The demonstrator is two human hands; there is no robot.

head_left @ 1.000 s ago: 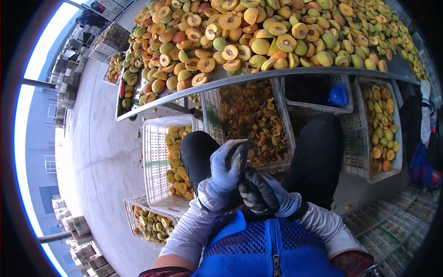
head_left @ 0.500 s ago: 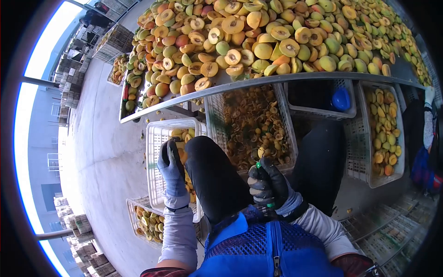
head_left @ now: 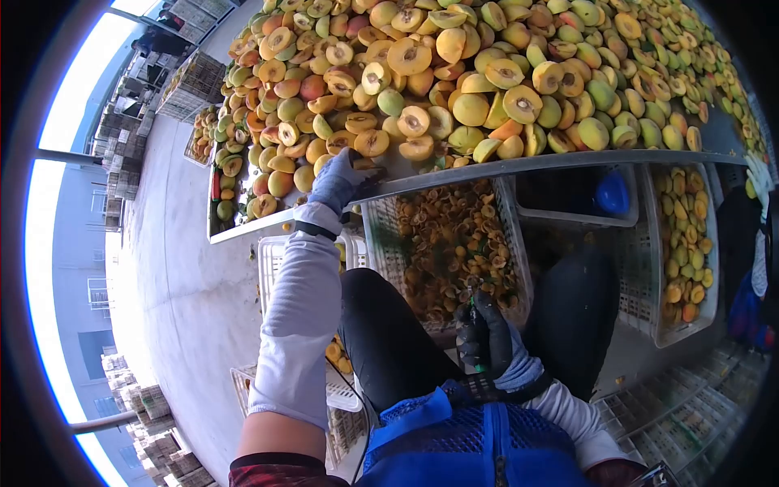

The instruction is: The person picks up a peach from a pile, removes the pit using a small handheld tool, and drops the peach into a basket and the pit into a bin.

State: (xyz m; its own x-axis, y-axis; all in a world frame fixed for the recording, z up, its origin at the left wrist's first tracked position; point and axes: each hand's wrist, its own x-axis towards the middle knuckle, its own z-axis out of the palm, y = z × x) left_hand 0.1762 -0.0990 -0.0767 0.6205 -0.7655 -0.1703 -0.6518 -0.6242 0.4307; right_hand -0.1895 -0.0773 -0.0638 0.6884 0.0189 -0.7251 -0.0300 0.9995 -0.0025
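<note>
My left hand [head_left: 341, 177], in a grey-blue glove with dark fingertips, reaches over the near rim of the table [head_left: 454, 174]. Its fingers stretch toward a halved yellow peach [head_left: 372, 143] at the edge of the pile, and the fingertips are partly hidden. Low in front of my body, my right hand [head_left: 487, 337] is wrapped round a slim green-handled tool [head_left: 471, 299], whose thin tip points up. Below that tip stands a crate of brown-orange peach scraps [head_left: 454, 243], between my knees.
A white crate [head_left: 272, 268] stands left of my leg, partly hidden by my arm. Right of my knees are a crate of peach halves [head_left: 684, 243] and a bin with a blue object [head_left: 612, 195]. Another person's gloved hand [head_left: 759, 183] shows at far right.
My left hand has moved up and forward from above the white crate to the table edge by the peaches. My right hand stays low with the tool. The view has shifted slightly.
</note>
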